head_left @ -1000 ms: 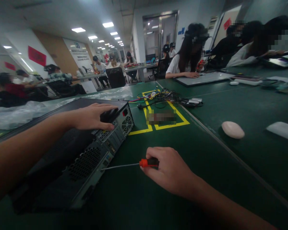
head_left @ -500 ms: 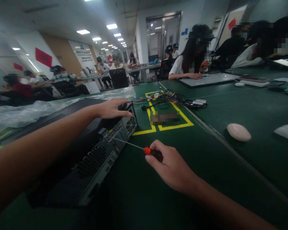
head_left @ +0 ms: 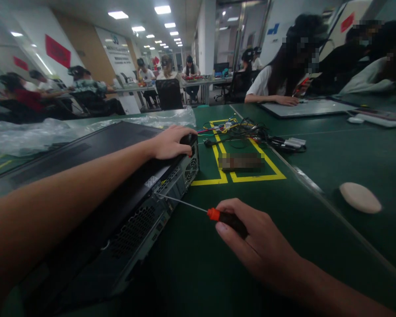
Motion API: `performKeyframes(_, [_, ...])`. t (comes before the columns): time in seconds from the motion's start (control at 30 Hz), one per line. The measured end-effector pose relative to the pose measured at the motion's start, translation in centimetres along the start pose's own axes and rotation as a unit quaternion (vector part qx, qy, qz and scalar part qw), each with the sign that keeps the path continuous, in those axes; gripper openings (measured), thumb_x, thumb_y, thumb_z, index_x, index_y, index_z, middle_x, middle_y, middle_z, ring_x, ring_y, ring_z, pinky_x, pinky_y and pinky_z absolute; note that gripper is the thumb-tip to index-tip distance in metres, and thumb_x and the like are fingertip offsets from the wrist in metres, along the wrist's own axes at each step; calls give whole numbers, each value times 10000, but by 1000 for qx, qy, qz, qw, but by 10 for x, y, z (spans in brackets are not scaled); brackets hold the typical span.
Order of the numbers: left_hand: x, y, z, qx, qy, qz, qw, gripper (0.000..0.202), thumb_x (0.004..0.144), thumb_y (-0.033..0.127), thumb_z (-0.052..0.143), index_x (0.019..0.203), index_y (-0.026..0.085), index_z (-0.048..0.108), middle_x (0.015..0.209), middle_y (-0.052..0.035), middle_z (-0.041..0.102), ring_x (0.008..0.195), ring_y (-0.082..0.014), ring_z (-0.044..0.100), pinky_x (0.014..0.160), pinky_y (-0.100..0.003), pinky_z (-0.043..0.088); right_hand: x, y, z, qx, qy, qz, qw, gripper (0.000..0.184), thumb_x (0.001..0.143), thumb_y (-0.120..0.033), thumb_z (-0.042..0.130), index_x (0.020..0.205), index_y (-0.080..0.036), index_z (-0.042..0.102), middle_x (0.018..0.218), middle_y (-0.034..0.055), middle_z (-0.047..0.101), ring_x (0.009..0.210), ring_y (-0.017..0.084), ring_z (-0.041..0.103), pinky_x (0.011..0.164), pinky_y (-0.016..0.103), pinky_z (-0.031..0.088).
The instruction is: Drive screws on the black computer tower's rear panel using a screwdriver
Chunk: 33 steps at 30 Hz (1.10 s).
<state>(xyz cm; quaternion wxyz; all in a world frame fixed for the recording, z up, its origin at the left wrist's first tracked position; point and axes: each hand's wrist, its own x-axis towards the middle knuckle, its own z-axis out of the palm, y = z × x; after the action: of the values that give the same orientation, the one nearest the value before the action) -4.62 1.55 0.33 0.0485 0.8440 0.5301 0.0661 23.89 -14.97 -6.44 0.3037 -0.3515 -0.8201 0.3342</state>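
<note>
A black desktop computer case point(head_left: 119, 132) lies on its side on the green table, its rear panel with vent grilles turned toward the right. My left hand point(head_left: 173, 141) rests on the case's upper edge near the far rear corner, fingers and thumb apart over it. In my right hand point(head_left: 251, 233) is a screwdriver point(head_left: 214, 214) with a dark handle and orange collar, held between thumb and fingers. Its long thin shaft reaches left, and the tip meets the rear panel around the middle. Whether it sits in a screw is too small to tell.
Beyond the case lies a bundle of cables point(head_left: 251, 130), near yellow tape markings point(head_left: 259, 178) and a blurred-out brownish object point(head_left: 240, 162). A pale rounded object point(head_left: 359, 198) sits at right. Clear plastic wrap point(head_left: 29, 132) stretches behind the case. A co-worker point(head_left: 270, 83) sits across the table.
The camera view has shifted, so the scene sits differently in frame. My left hand's fingers bend further over the case edge. The screwdriver tip stays at the same part of the rear panel.
</note>
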Motion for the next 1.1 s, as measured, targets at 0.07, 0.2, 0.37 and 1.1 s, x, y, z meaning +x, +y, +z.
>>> performKeyframes(0.07, [0,0,1,-5,2,0,1000,857,788,577,613,1557,200,575,1529,-145,646,1434,-376,537,1252,-535,400,3,8,3,-2,15,-26,1000,131,1022,-247,566,1071,-214,683,906,23,749,741,166,693,659,289,502])
performKeyframes(0.2, [-1,-1,2,-6,2,8,1000,830,807,566,598,1563,223,570,1524,-124,639,1458,-358,518,1260,-497,390,6,20,11,-16,45,-64,997,124,1015,-232,575,1071,-212,684,884,16,751,675,144,669,602,265,490])
performKeyframes(0.37, [-2,3,0,-12,-7,2,1000,868,805,541,592,1588,168,560,1567,-177,611,1486,-377,500,1261,-493,386,8,25,20,-34,52,-107,992,135,1005,-209,587,1091,-202,690,886,15,754,716,152,704,644,273,513])
performKeyframes(1.1, [-3,-3,6,-1,39,12,999,825,837,550,554,1568,173,612,1586,-153,666,1458,-352,590,1274,-519,417,-9,26,59,-7,87,-66,994,99,1019,-172,589,1103,-223,595,935,33,707,715,161,649,640,279,486])
